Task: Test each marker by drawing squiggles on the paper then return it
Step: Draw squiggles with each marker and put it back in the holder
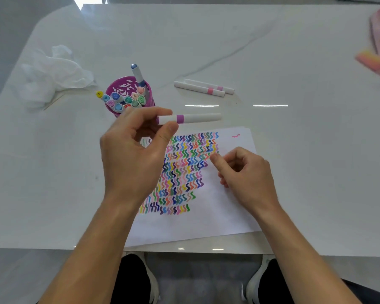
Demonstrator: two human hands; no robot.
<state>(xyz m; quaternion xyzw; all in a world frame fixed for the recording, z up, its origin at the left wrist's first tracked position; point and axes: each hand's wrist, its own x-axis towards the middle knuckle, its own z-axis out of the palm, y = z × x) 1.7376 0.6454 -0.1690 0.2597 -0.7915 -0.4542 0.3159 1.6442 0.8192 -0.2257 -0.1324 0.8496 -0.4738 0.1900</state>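
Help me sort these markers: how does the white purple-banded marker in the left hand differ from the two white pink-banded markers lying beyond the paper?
The white purple-banded marker has a purple band; the two white pink-banded markers have pink ones. The purple-banded marker is pinched in the left hand, above the white marble table; the pink-banded markers lie flat on it, side by side. All have white barrels.

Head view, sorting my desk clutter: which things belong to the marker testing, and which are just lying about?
Job: purple-banded marker in the left hand, scribbled paper, cup of markers, two pink-banded markers.
Lying about: crumpled tissue, blurred pink thing at the far right.
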